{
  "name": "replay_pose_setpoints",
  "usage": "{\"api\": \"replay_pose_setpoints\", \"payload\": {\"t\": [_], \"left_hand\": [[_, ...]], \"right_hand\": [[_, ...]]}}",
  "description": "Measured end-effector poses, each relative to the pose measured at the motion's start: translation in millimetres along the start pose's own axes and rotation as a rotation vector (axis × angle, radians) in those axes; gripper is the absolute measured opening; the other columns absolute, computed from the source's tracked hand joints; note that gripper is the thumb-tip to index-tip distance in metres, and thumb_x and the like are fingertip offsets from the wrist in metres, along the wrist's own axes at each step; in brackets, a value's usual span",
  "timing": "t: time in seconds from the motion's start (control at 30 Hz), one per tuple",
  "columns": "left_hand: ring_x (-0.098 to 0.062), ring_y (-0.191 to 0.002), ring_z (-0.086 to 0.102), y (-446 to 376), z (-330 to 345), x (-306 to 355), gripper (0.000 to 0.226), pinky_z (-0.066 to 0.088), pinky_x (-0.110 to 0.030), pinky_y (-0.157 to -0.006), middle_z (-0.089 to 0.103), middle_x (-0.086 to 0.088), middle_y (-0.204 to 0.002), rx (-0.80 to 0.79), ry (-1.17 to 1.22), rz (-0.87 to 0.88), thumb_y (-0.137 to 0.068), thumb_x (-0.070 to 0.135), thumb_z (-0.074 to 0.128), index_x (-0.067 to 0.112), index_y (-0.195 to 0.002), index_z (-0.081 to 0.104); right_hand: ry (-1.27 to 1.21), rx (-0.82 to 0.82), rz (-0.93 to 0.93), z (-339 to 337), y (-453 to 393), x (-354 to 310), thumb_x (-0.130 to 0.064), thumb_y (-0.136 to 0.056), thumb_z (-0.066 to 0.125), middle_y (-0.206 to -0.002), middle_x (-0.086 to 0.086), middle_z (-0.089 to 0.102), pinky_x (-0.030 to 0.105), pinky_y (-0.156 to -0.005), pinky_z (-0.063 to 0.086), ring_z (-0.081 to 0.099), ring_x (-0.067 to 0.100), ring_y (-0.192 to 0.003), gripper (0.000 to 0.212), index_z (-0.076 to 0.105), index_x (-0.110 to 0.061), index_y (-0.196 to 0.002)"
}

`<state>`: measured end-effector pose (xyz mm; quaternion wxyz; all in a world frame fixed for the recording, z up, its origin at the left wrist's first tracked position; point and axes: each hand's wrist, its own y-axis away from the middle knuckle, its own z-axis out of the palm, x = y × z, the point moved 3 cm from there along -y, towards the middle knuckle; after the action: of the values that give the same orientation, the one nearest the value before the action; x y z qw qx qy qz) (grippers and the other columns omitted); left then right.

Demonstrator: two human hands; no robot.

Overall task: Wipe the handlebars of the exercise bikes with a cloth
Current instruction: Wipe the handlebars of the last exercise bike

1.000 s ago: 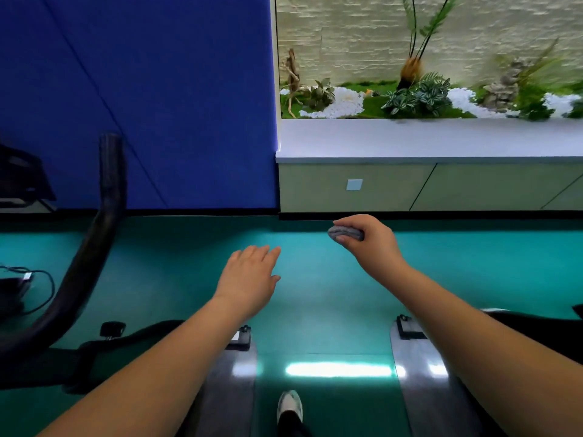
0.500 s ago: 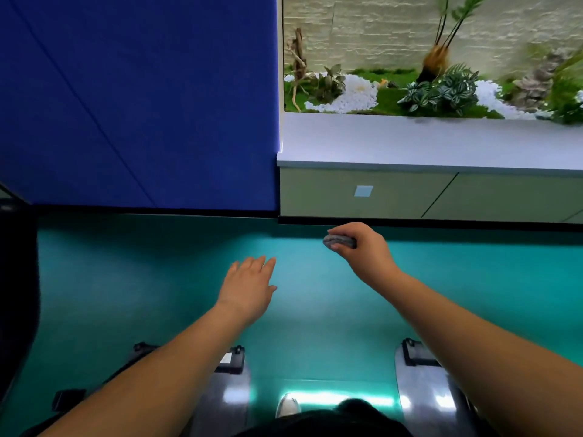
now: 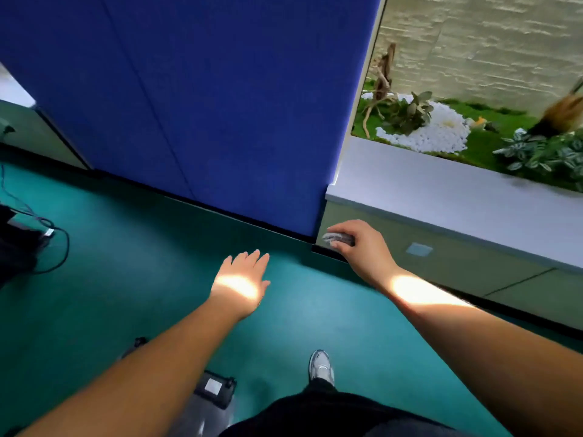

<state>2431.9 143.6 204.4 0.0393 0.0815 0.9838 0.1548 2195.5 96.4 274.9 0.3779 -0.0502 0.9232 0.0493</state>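
My right hand point(image 3: 362, 247) is stretched out in front of me and grips a small grey cloth point(image 3: 337, 238), bunched up so that only its end shows past my fingers. My left hand point(image 3: 243, 279) floats over the teal floor with flat, straight fingers and holds nothing. No handlebar is in view. Only the grey metal foot of an exercise bike point(image 3: 211, 392) shows at the bottom, under my left forearm.
A blue wall panel point(image 3: 205, 105) stands ahead. A low cabinet with a pale ledge point(image 3: 441, 197) and a planter of white pebbles and plants point(image 3: 435, 127) lies at right. Black equipment with cables point(image 3: 22, 247) sits on the floor at left. My shoe point(image 3: 321, 365) is below.
The view has swung to the left and tilted. The black handlebar seen a second ago at left is out of view, as is the right bike foot. Both hands keep their pose.
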Motion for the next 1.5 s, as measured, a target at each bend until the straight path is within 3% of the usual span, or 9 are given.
{"api": "replay_pose_setpoints", "payload": {"t": [0.1, 0.23, 0.63, 0.87, 1.03, 1.13, 1.27, 1.37, 1.5], "left_hand": [[-0.022, -0.145, 0.015, -27, -13, -11, 0.059, 0.015, -0.041, -0.117, 0.012, 0.001, -0.159, -0.007, 0.03, -0.086, -0.101, 0.043, 0.027, 0.022, -0.152, 0.007], [-0.022, -0.145, 0.017, -48, -23, -31, 0.059, 0.016, -0.041, -0.117, 0.014, 0.0, -0.159, 0.01, 0.059, -0.193, -0.101, 0.044, 0.029, 0.022, -0.152, 0.009], [-0.023, -0.144, 0.018, -91, -20, -161, 0.061, 0.014, -0.043, -0.117, 0.016, -0.001, -0.159, -0.033, 0.187, -0.463, -0.099, 0.046, 0.032, 0.022, -0.152, 0.013], [-0.022, -0.142, 0.022, -112, -15, -237, 0.062, 0.017, -0.043, -0.116, 0.019, -0.001, -0.158, -0.054, 0.25, -0.57, -0.099, 0.046, 0.033, 0.022, -0.152, 0.014], [-0.022, -0.142, 0.021, -114, -16, -285, 0.062, 0.016, -0.043, -0.116, 0.02, -0.001, -0.158, -0.039, 0.299, -0.683, -0.099, 0.045, 0.034, 0.021, -0.152, 0.014], [-0.022, -0.143, 0.019, -114, -15, -315, 0.061, 0.016, -0.042, -0.116, 0.018, 0.0, -0.159, -0.041, 0.33, -0.773, -0.099, 0.045, 0.034, 0.022, -0.152, 0.014], [-0.021, -0.143, 0.02, -119, -11, -357, 0.062, 0.017, -0.042, -0.116, 0.018, -0.001, -0.159, -0.032, 0.37, -0.922, -0.098, 0.045, 0.036, 0.022, -0.152, 0.016], [-0.022, -0.143, 0.02, -122, -9, -384, 0.062, 0.017, -0.043, -0.115, 0.018, -0.001, -0.159, -0.025, 0.404, -1.05, -0.098, 0.046, 0.035, 0.022, -0.151, 0.016], [-0.023, -0.143, 0.02, -119, -8, -409, 0.062, 0.018, -0.043, -0.115, 0.017, -0.002, -0.159, -0.028, 0.432, -1.191, -0.098, 0.047, 0.034, 0.022, -0.152, 0.015]], "right_hand": [[0.013, -0.052, -0.046, 0, -55, -1, -0.016, -0.084, 0.069, -0.105, -0.008, 0.062, 0.008, -0.081, 0.036, 0.057, 0.003, -0.097, 0.025, 0.069, -0.022, -0.109], [0.015, -0.13, -0.132, 10, -119, -17, -0.018, -0.084, 0.071, -0.106, -0.006, 0.064, 0.019, -0.087, 0.04, 0.057, 0.008, -0.099, 0.025, 0.069, -0.022, -0.108], [0.013, -0.373, -0.348, 115, -258, -116, -0.017, -0.088, 0.067, -0.112, 0.0, 0.059, 0.016, -0.086, 0.038, 0.053, 0.008, -0.098, 0.026, 0.067, -0.015, -0.114], [0.019, -0.474, -0.392, 182, -319, -172, -0.018, -0.089, 0.066, -0.114, -0.001, 0.058, -0.009, -0.071, 0.031, 0.051, 0.004, -0.093, 0.026, 0.067, -0.016, -0.115], [0.021, -0.572, -0.443, 227, -358, -217, -0.02, -0.09, 0.065, -0.117, -0.001, 0.056, 0.002, -0.082, 0.035, 0.052, 0.006, -0.096, 0.028, 0.065, -0.018, -0.118], [0.015, -0.628, -0.491, 258, -388, -252, -0.021, -0.09, 0.064, -0.115, -0.003, 0.055, -0.003, -0.073, 0.034, 0.052, 0.006, -0.093, 0.027, 0.064, -0.019, -0.117], [0.017, -0.739, -0.574, 306, -425, -300, -0.022, -0.089, 0.065, -0.116, -0.003, 0.054, 0.006, -0.079, 0.037, 0.053, 0.007, -0.096, 0.027, 0.065, -0.019, -0.116], [0.024, -0.81, -0.671, 341, -448, -336, -0.018, -0.088, 0.066, -0.113, -0.001, 0.056, -0.001, -0.074, 0.036, 0.054, 0.008, -0.094, 0.026, 0.066, -0.017, -0.113], [0.045, -0.905, -0.781, 383, -462, -380, -0.016, -0.086, 0.069, -0.111, 0.002, 0.058, 0.018, -0.088, 0.042, 0.056, 0.013, -0.098, 0.025, 0.068, -0.015, -0.111]]}}
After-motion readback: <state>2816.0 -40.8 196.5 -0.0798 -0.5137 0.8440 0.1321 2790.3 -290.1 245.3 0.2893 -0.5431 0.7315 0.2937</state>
